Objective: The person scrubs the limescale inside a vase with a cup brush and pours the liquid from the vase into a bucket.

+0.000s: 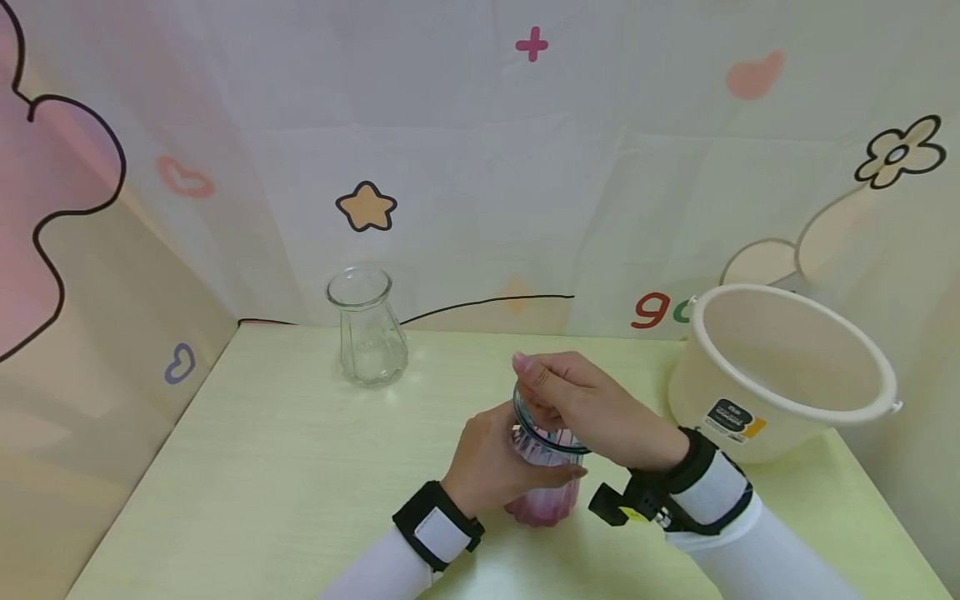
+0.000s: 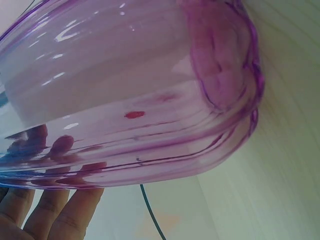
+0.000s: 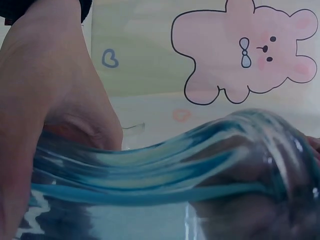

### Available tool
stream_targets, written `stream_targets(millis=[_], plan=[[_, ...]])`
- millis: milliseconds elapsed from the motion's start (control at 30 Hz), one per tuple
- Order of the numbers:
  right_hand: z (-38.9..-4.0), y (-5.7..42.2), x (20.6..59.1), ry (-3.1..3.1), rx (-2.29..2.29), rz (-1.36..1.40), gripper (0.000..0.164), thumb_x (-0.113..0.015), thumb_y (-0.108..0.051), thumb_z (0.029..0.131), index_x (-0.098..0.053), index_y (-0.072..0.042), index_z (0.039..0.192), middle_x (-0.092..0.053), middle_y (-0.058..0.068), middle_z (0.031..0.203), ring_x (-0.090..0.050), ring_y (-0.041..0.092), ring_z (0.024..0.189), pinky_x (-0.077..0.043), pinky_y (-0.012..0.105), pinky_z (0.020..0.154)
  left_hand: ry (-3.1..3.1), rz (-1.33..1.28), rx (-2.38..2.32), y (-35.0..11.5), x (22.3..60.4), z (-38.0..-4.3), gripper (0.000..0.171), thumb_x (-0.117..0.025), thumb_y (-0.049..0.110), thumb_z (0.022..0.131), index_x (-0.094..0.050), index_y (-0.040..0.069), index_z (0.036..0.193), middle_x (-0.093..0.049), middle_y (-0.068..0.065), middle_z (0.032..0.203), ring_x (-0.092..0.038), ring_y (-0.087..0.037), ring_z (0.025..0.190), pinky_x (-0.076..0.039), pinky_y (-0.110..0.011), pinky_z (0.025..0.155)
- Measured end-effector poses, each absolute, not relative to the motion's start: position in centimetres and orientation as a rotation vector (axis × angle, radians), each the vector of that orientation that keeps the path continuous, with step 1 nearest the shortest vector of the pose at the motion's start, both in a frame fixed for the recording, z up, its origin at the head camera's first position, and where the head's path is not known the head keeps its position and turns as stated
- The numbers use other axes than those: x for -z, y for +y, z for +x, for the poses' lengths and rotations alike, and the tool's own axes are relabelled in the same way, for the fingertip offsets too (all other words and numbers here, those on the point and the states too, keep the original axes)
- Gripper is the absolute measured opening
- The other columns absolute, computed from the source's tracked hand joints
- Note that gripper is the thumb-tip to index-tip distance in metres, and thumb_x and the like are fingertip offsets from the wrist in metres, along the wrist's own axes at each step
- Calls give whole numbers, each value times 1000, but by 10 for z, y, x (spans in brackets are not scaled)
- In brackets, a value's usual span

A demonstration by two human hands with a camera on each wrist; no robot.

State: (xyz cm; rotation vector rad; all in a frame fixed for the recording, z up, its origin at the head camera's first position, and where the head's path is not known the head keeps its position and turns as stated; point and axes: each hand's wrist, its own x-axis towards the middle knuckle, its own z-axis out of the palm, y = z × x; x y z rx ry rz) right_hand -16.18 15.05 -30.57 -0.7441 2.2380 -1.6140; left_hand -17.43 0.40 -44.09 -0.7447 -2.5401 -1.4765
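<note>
A ribbed glass vase [image 1: 543,504], pink toward the base and blue at the rim, is gripped by my left hand [image 1: 491,462]. That hand's fingers [image 2: 75,215] wrap the far side of the glass in the left wrist view. My right hand [image 1: 581,408] is at the vase's mouth, with its fingers reaching down inside the rim. In the right wrist view the blue rim [image 3: 150,195] crosses in front of that hand. I cannot tell whether the right fingers hold anything inside.
A clear glass vase [image 1: 372,342] stands upright at the back left of the pale table [image 1: 262,467]. On the right is a cream bucket [image 1: 690,400] with a dark label. Behind the table hangs a printed cloth [image 1: 465,167].
</note>
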Motion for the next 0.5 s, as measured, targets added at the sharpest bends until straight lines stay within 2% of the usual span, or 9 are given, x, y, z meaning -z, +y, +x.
stream_targets(millis=[300, 500], plan=[[-156, 156, 308, 2246, 1855, -780, 50, -33, -31, 115, -35, -4, 73, -27, 7, 67, -33, 24, 62, -32, 31, 61, -2583, -746, 1472, 4, 442, -175, 65, -93, 54, 69, -64, 25, 119, -77, 9, 102, -71, -3, 88, -57, -20, 74], [-152, 160, 311, 2168, 2100, -886, 45, -29, -24, 115, -34, -7, 74, -26, 6, 67, -30, 25, 60, -30, 36, 58, -2604, -727, 1493, 4, 442, -174, 68, -93, 56, 69, -62, 28, 122, -76, 11, 104, -69, -3, 91, -57, -21, 77]])
